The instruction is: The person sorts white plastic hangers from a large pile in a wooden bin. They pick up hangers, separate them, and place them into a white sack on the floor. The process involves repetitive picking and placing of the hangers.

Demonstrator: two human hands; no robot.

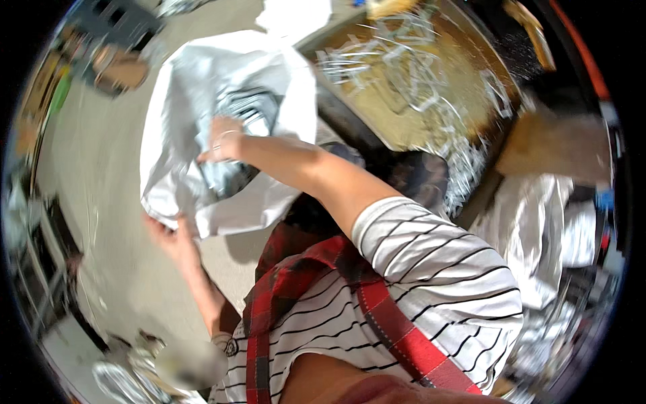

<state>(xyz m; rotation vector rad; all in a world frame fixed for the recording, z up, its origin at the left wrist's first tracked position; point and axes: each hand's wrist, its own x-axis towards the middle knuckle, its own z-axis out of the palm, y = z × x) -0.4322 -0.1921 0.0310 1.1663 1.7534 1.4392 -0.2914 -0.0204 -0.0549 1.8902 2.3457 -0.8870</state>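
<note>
A large white sack stands wide open on the floor in front of me. Stacked grey metal parts lie inside it, their exact kind too blurred to name. My right hand reaches down into the sack, over these parts. Motion smears its fingers, so whether they grip a part cannot be told. At the sack's near left edge, my left hand takes hold of the white material between thumb and fingers. Part of those fingers is hidden by the sack.
To the right of the sack stands a big metal bin with loose thin pale strips in it. Brown cardboard and a crumpled whitish sack lie at the far right. A metal frame stands at the left.
</note>
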